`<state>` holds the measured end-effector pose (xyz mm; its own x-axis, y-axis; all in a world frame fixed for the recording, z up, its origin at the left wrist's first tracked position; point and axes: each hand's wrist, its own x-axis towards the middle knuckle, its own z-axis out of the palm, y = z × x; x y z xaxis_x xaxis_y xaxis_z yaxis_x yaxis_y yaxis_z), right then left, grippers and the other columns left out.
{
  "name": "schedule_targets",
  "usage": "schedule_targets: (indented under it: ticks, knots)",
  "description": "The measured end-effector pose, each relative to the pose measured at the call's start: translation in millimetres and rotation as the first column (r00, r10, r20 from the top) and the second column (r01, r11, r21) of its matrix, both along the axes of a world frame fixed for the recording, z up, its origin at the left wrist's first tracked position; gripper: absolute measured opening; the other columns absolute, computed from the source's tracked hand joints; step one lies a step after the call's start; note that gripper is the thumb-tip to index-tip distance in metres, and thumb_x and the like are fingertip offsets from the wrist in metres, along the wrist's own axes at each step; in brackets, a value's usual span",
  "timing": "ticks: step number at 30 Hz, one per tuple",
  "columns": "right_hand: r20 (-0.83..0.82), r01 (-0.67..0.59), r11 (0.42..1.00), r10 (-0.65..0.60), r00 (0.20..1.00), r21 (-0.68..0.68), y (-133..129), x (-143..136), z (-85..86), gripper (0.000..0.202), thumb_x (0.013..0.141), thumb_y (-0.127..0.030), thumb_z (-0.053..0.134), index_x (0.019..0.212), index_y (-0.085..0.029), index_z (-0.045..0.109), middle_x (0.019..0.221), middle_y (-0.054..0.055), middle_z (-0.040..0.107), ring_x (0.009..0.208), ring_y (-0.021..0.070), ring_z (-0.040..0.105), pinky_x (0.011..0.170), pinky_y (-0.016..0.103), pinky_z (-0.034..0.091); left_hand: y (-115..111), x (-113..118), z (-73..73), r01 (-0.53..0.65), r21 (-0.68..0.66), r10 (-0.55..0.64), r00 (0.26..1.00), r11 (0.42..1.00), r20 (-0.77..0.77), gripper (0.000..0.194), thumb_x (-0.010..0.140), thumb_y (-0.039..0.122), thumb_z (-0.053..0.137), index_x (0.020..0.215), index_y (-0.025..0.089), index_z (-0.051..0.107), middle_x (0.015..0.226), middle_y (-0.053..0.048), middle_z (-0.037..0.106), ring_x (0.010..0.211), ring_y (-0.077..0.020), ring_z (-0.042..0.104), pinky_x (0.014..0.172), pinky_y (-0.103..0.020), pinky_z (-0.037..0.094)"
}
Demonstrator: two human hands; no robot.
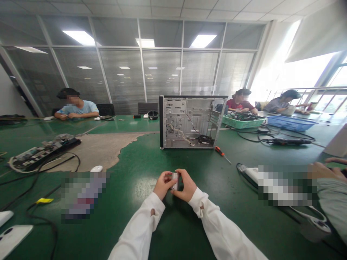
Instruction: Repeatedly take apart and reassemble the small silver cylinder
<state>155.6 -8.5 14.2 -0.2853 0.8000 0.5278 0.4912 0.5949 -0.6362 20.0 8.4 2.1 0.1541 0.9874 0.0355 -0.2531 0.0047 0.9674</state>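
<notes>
Between both hands is a small silvery-grey block [175, 181], too small to identify. My left hand [163, 185] grips its left side, with thumb and fingers closed on it. From the right, my right hand [186, 186] pinches the same block, fingers at its top and thumb at its lower edge. Beyond the hands an opened computer case [189, 122] stands upright on the green table [135, 216]; cables and a dark fan-like part show inside it. A screwdriver [222, 154] with a red and black handle lies at the case's lower right.
A power strip [252, 177] lies to the right, near another person's hands [329, 169]. Green [244, 123] and blue [291, 123] baskets stand at the back right. Left are circuit parts [46, 151], a white mouse [97, 169], black cables and a phone [15, 238]. Several people sit around.
</notes>
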Motion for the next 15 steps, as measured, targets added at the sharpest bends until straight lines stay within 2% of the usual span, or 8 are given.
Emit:
schedule_targets:
  ticks: [5, 10, 15]
  knots:
    - [-0.070, -0.120, 0.982, 0.111, 0.991, -0.143, -0.2, 5.6, 5.7, 0.068, 0.052, -0.028, 0.065, 0.111, -0.020, 0.032, 0.105, 0.007, 0.044, 0.093, 0.0190, 0.046, 0.072, 0.031, 0.043, 1.0, -1.2, -2.0, 0.035, -0.101, -0.025, 0.995, 0.994, 0.098, 0.037, 0.054, 0.029, 0.069, 0.082, 0.015, 0.049, 0.063, -0.002, 0.059, 0.052, -0.0120, 0.054, 0.051, -0.022, 0.038]
    - [-0.233, -0.279, 0.916, 0.215, 0.948, -0.289, 4.6, 7.3, 1.1, 0.067, 0.054, -0.024, 0.066, 0.110, -0.023, 0.030, 0.107, 0.006, 0.045, 0.094, 0.0175, 0.047, 0.061, 0.025, 0.046, -2.5, -1.6, 3.8, 0.059, -0.160, -0.031, 0.984, 0.985, 0.173, 0.033, 0.057, 0.029, 0.067, 0.081, 0.014, 0.051, 0.067, -0.002, 0.059, 0.054, -0.0115, 0.055, 0.051, -0.023, 0.041]
    - [-0.403, -0.402, 0.859, 0.262, 0.877, -0.316, 12.5, 6.7, -5.5, 0.059, 0.054, -0.022, 0.066, 0.104, -0.023, 0.035, 0.105, 0.006, 0.046, 0.096, 0.0184, 0.047, 0.061, 0.026, 0.047, -5.5, -2.8, 8.4, 0.133, -0.206, -0.077, 0.962, 0.969, 0.263, 0.031, 0.058, 0.028, 0.066, 0.081, 0.014, 0.051, 0.067, -0.003, 0.058, 0.055, -0.0133, 0.057, 0.050, -0.023, 0.042]
